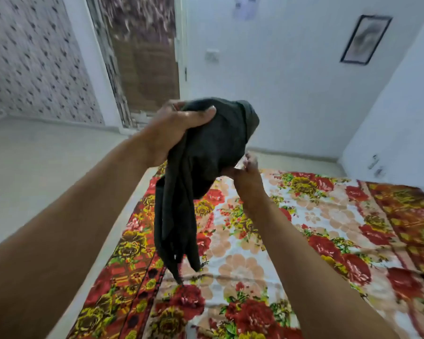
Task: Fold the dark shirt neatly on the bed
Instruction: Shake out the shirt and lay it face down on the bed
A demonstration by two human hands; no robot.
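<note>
The dark shirt (206, 152) hangs bunched in the air above the bed (304, 216), which is covered by a floral sheet in red, yellow and white. My left hand (171, 133) is shut around the top of the bundle, thumb across the cloth. Lower and to the right, my right hand (245, 170) pinches the shirt's underside, its fingers partly hidden behind the cloth. A long twisted part of the shirt dangles down, and its tip reaches close to the sheet near the bed's left side.
A pale floor (34, 162) lies left of the bed. A curtained doorway (142, 59) stands at the back. White walls close in behind and to the right, with a framed picture (365, 40) on the back wall.
</note>
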